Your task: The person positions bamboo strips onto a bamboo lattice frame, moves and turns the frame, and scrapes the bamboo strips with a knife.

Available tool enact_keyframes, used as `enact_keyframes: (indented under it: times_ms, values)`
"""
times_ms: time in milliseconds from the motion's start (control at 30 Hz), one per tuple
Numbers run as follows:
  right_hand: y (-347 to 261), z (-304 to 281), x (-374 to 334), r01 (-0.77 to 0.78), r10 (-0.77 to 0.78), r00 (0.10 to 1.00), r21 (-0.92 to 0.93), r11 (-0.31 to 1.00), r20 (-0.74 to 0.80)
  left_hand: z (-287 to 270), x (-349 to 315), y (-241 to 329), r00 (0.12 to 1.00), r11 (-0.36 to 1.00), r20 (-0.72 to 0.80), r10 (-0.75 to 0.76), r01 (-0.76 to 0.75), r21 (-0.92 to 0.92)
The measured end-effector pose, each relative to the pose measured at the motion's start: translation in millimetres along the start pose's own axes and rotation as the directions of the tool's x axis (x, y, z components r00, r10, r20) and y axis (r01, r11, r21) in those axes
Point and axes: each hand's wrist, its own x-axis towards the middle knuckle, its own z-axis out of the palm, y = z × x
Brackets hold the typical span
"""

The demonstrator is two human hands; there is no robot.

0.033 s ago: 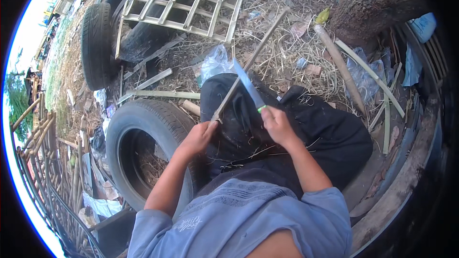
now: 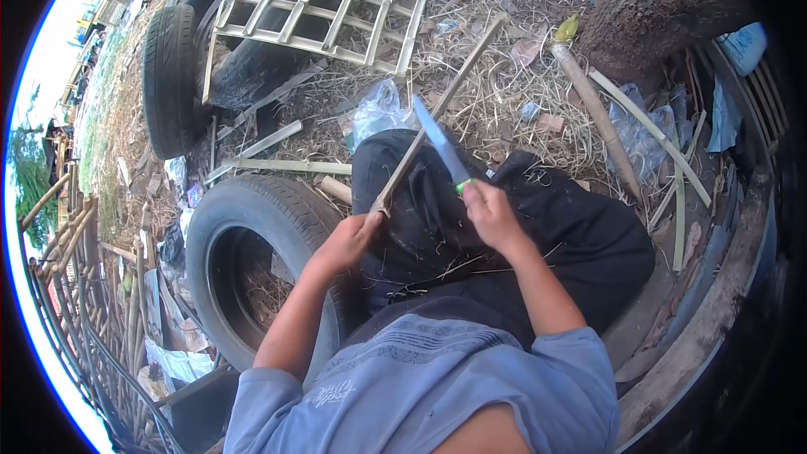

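Note:
My left hand (image 2: 350, 241) is closed around the near end of a long, thin wooden strip (image 2: 450, 97), perhaps bamboo. The strip slants up and to the right, away from me, over my dark trouser leg. In my right hand (image 2: 494, 212) is a knife (image 2: 441, 141), gripped by its handle, which shows a green band. The blade points up and left, and its tip appears beside the strip; whether they touch I cannot tell. Small shavings lie on my lap.
A tyre (image 2: 261, 202) lies at my left, with another tyre (image 2: 168, 80) standing beyond. Ahead is a lattice of strips (image 2: 336, 13). A clear plastic bag (image 2: 380, 113) sits past my knee. Poles (image 2: 593, 109) lean right, near a tree trunk (image 2: 664, 8).
My right hand and the knife have shifted slightly to the right. The left hand and the wooden strip stay in place.

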Motion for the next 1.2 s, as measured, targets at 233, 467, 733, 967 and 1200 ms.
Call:
enact_keyframes:
  times_ms: [233, 467, 733, 967, 1200]
  values:
    - [-20, -60, 94, 0.015, -0.087, 0.981, -0.379, 0.925, -0.174, -10, 16, -8, 0.995, 0.996, 0.067, -0.073, 0.076, -0.044]
    - [-27, -59, 119, -0.021, -0.102, 0.973, -0.518, 0.855, -0.209, -10, 15, 6, 1.000, 0.996, 0.027, 0.012, -0.015, 0.091]
    - [-31, -4, 57, -0.063, 0.049, 0.998, -0.496, 0.866, -0.042, -6, 19, 1, 0.993, 0.987, 0.053, -0.108, 0.101, 0.124]
    - [-16, -50, 95, -0.151, 0.050, 0.974, -0.465, 0.873, -0.221, -1, 20, 11, 0.993, 0.991, -0.021, -0.113, 0.115, 0.072]
    - [-14, -22, 64, -0.191, 0.103, 0.962, -0.351, 0.917, -0.254, 3, 20, -3, 0.985, 0.977, -0.067, -0.160, 0.168, 0.129]
